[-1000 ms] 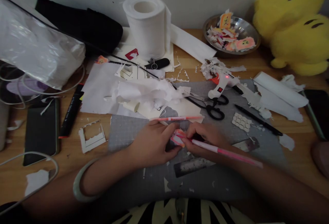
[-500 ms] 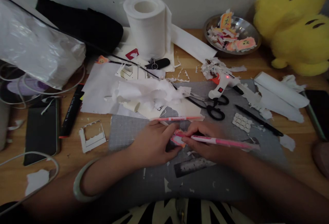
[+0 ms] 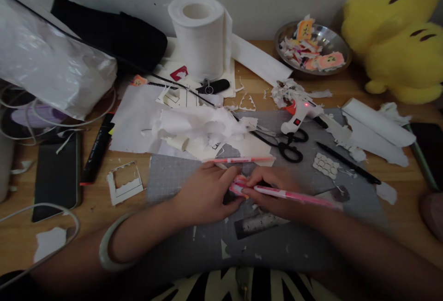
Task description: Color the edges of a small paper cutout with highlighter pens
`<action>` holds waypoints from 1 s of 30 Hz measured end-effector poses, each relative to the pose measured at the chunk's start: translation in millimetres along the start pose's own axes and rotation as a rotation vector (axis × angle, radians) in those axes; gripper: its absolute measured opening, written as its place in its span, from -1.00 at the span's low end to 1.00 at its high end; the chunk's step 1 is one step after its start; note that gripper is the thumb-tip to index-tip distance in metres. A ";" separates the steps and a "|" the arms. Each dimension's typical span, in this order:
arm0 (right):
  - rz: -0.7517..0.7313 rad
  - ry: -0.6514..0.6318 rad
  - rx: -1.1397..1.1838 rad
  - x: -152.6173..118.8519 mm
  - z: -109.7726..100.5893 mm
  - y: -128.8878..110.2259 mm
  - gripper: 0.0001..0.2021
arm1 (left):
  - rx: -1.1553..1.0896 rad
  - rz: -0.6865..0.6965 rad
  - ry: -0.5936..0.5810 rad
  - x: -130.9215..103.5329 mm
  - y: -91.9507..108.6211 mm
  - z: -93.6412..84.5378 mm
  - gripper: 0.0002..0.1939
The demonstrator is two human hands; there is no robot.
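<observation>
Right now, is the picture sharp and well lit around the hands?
Head view: dim and soft; the left hand and right hand are shadowed, the pink pen slightly blurred; the paper roll is brightest; edges bend, wide-angle.

Your right hand (image 3: 277, 192) grips a smooth, glossy pink plastic pen (image 3: 294, 195) against a small matt paper cutout (image 3: 238, 185); under them lies a matt grey cutting mat (image 3: 173, 179) with a fine grid on a warm, grained wood tabletop (image 3: 398, 185). Nearby you have a soft paper roll (image 3: 199, 38), a shiny metal bowl (image 3: 337, 45), crinkled glossy plastic film (image 3: 44, 61) and fuzzy yellow plush (image 3: 398, 38)
</observation>
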State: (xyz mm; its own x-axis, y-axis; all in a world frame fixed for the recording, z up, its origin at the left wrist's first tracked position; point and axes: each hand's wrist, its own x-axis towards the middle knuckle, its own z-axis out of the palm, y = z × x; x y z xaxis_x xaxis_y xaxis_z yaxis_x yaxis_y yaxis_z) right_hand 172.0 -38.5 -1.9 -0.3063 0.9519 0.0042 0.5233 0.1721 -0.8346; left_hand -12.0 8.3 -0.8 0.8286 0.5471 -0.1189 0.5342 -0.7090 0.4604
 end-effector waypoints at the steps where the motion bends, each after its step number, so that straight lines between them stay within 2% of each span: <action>1: 0.003 -0.008 0.002 0.0 -0.3 -0.2 -0.88 | 0.002 -0.001 0.001 -0.1 0.0 0.0 -0.74; 4: 0.038 -0.009 0.005 0.2 -1.1 -0.5 -0.86 | 0.004 -0.001 -0.006 -0.4 0.0 0.1 -0.73; 9: -0.007 -0.020 -0.004 0.6 -0.2 -0.1 -0.88 | -0.007 0.011 -0.006 -0.3 -0.7 0.3 -0.75; 14: 0.035 -0.025 0.026 1.6 -1.3 -1.6 -0.87 | -0.025 0.035 -0.003 -0.3 -2.0 0.6 -0.72; 19: -0.038 -0.046 -0.013 0.4 0.6 1.4 -0.91 | -0.028 0.031 -0.001 -0.4 -2.0 0.2 -0.68; 30: 0.031 -0.045 0.012 0.7 0.2 1.5 -0.88 | -0.037 0.034 -0.006 -0.2 -2.3 0.8 -0.66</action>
State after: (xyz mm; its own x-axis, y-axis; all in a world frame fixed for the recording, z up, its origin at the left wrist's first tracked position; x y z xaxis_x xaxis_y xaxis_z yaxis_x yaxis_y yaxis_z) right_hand 172.5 -37.6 -3.2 -0.3254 0.9444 -0.0465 0.5241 0.1392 -0.8402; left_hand -13.3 9.5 -2.5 0.8474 0.5198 -0.1077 0.4989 -0.7105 0.4964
